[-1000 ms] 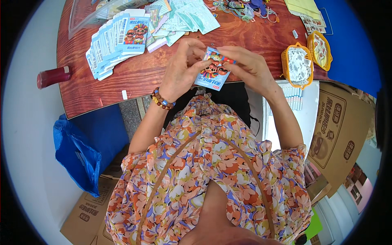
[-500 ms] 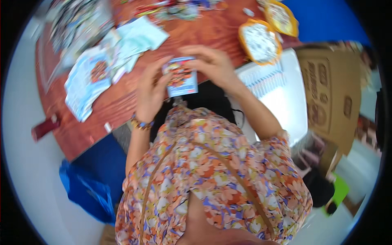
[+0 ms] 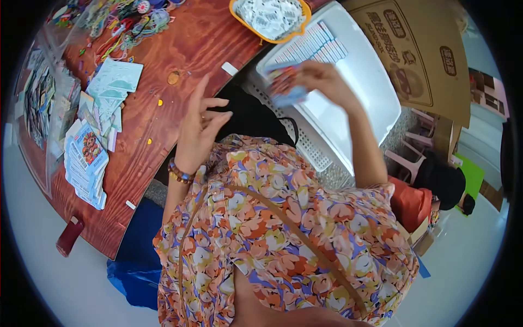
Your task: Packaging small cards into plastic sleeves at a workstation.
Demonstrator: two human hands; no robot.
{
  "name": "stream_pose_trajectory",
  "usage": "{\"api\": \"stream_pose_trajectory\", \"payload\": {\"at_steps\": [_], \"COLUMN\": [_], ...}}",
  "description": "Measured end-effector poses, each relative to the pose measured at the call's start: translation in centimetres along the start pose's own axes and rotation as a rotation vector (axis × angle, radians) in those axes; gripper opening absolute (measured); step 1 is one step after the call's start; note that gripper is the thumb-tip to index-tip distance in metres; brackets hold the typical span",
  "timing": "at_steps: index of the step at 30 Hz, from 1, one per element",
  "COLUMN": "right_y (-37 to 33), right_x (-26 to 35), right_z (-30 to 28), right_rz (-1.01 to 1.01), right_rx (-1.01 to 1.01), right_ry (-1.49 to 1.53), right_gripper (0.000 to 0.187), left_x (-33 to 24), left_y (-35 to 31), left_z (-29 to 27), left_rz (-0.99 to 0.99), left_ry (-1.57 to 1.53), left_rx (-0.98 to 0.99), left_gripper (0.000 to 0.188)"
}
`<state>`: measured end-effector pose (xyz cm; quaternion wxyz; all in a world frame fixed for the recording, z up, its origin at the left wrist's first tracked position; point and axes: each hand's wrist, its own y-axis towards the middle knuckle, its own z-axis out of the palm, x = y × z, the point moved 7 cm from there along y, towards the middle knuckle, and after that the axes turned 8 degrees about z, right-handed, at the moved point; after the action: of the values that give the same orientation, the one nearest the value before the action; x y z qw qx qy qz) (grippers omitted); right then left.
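My right hand point(image 3: 327, 82) pinches a small flat blue packet point(image 3: 283, 90) with a colourful picture, blurred by motion. It hangs above the near left part of a white plastic bin point(image 3: 376, 103). Inside that bin, thin packets point(image 3: 321, 46) stand on edge in rows at the far end. Over the table's edge, my left hand point(image 3: 199, 131) holds nothing, its fingers apart and a beaded bracelet on the wrist. To its left on the red-brown wooden table point(image 3: 141, 125) lie a fanned pile of similar blue packets point(image 3: 84, 163) and pale green cards point(image 3: 114, 79).
An orange-rimmed tray point(image 3: 306, 22) of white sachets stands beside the bin. Coloured cords point(image 3: 131, 27) and a clear bag of packets point(image 3: 38, 103) lie on the table's left side. A cardboard box point(image 3: 419, 54) stands right of the bin, a white basket point(image 3: 308, 152) below it.
My right hand has carried the blue packet away from my left hand, rightward over the bin. My left hand has let go of it. The view has turned toward the right.
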<state>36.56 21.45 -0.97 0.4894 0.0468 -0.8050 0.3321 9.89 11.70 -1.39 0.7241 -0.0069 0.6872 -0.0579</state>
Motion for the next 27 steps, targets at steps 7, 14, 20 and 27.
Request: {"api": "stream_pose_trajectory", "payload": {"at_steps": [7,14,20,27], "right_y": [-3.0,-1.6,0.6,0.5], "right_x": [-22.1,-26.7,-29.9,-32.5], "right_z": [-5.2,1.4,2.7,3.2], "right_rz": [0.674,0.552,0.140,0.106], "right_rx": [0.044,-0.057,0.004,0.020], "right_ry": [-0.953,-0.791,-0.646,-0.607], "right_gripper": [0.032,0.038,0.033,0.031], "left_x": [1.0,0.8,-0.7,-2.2], "left_y": [-0.2,-2.2,-2.8,-4.7], "left_z": [-1.9,-5.3,-5.4,-11.3], "left_rz": [-0.023,-0.086,-0.026,0.113], "left_ry": [0.103,0.103,0.307,0.422], "left_rx": [-0.019,-0.151,-0.148,-0.446], "left_gripper": [0.050,0.046,0.045,0.039]}}
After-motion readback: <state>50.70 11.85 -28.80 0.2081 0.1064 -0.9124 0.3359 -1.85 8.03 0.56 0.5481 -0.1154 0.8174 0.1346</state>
